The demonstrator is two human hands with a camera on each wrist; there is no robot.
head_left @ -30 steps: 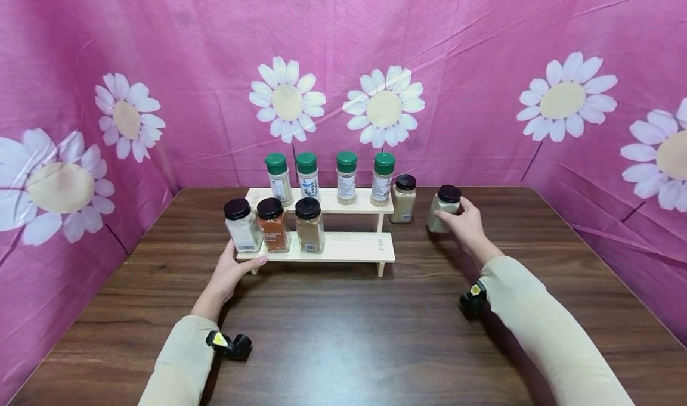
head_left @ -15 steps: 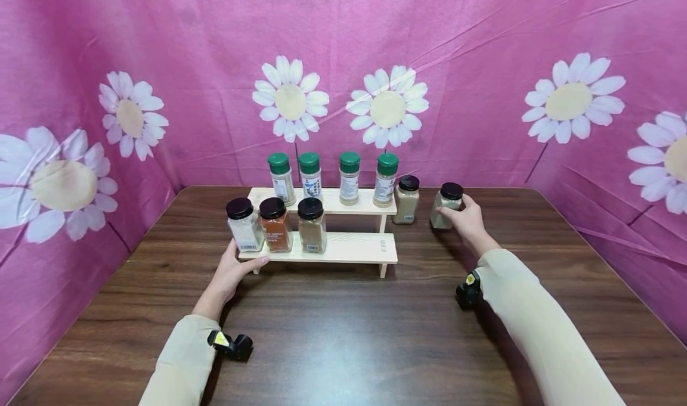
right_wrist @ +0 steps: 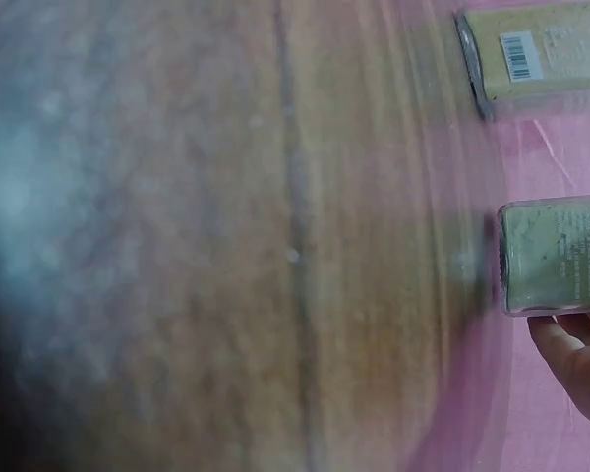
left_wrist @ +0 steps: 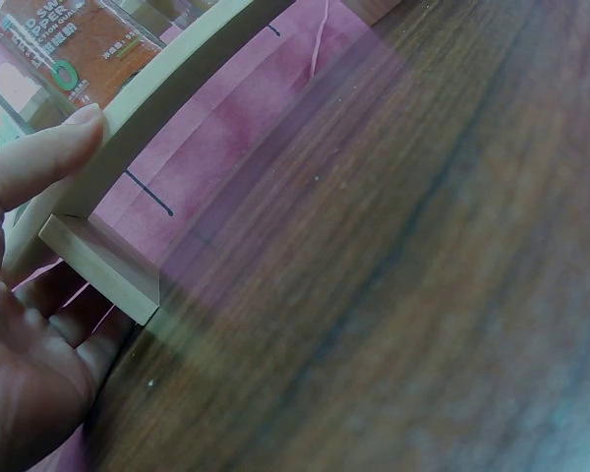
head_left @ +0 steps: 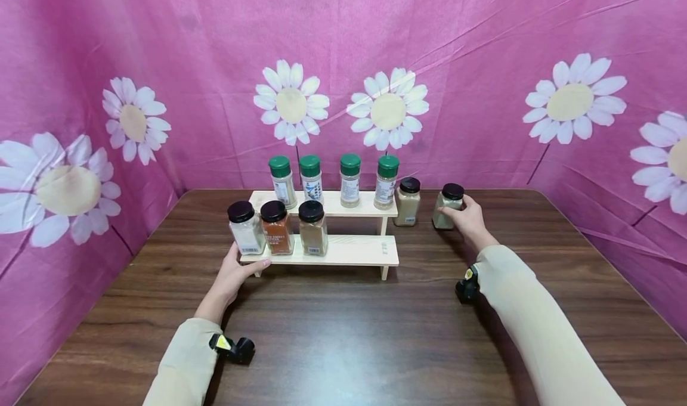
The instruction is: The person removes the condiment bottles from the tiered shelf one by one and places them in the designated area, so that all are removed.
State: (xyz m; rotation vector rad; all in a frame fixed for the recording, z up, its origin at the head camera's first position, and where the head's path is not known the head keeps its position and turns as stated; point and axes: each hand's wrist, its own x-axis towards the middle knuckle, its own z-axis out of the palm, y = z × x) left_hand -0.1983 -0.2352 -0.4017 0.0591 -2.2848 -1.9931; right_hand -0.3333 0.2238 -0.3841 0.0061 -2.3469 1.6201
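A two-tier pale wooden spice rack (head_left: pixel 354 249) stands on the table. My left hand (head_left: pixel 229 278) grips the left end of its lower tier. In the left wrist view the thumb (left_wrist: pixel 49 157) lies on the front edge, with the fingers behind the short leg. Just above that hand are a jar of white seasoning (head_left: pixel 249 236), an orange-red spice jar (head_left: pixel 278 237) and a brown spice jar (head_left: pixel 313 237), all black-capped. Right of the rack, my right hand (head_left: pixel 472 221) holds a black-capped jar of greenish spice (head_left: pixel 444 212) by its side, low over the table.
Several green-capped shaker bottles (head_left: pixel 350 185) line the upper tier. A beige spice jar (head_left: pixel 407 206) stands between the rack and the right hand's jar. Behind the dark wood table (head_left: pixel 333 334) hangs a pink cloth (head_left: pixel 214 114) with daisies.
The head view has shifted slightly. My right forearm has moved a little forward, while the greenish jar stays at nearly the same place. My left hand keeps its grip on the rack.
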